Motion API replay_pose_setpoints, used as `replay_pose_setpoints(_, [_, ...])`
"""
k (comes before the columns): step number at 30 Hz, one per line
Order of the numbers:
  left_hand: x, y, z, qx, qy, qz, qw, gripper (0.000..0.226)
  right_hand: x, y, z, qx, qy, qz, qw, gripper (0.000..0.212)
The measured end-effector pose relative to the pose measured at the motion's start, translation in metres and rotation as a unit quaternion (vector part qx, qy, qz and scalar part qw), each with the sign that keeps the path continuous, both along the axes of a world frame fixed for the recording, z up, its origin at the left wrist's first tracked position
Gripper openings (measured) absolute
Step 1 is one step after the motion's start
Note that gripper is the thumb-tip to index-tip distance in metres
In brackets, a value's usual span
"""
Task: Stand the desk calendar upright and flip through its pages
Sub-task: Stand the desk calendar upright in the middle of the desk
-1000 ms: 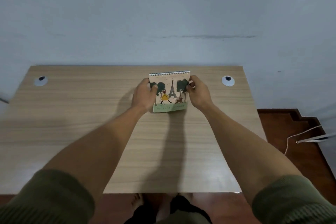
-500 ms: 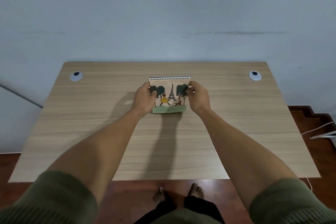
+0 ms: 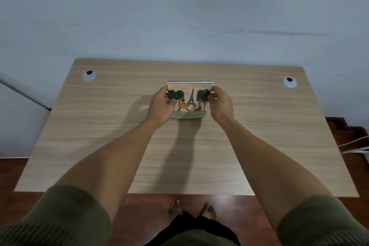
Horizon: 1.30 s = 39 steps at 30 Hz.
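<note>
Calendar [image 3: 190,99] stands between my two hands on the far middle of the desk [image 3: 99,126], left hand [image 3: 160,107] and right hand [image 3: 220,105] each pinching one side.

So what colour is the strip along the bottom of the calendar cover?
Light green, with dark lettering, on the desk calendar; the head view shows it.

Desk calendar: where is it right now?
The desk calendar sits mid-desk toward the far edge, held between left hand and right hand.
</note>
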<state>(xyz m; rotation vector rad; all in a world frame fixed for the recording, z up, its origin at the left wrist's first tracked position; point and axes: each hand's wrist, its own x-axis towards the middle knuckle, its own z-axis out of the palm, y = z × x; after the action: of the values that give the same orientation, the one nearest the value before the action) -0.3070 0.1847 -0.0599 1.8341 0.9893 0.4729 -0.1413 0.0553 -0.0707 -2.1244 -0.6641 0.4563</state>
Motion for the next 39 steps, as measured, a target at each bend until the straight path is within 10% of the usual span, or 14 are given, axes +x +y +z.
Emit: replay_pose_setpoints(39, [-0.005, 0.027, -0.028, -0.024, 0.063, -0.019, 0.998, 0.03, 0.018, -0.023, -0.021, -0.032, 0.148, 0.046, 0.987, 0.029])
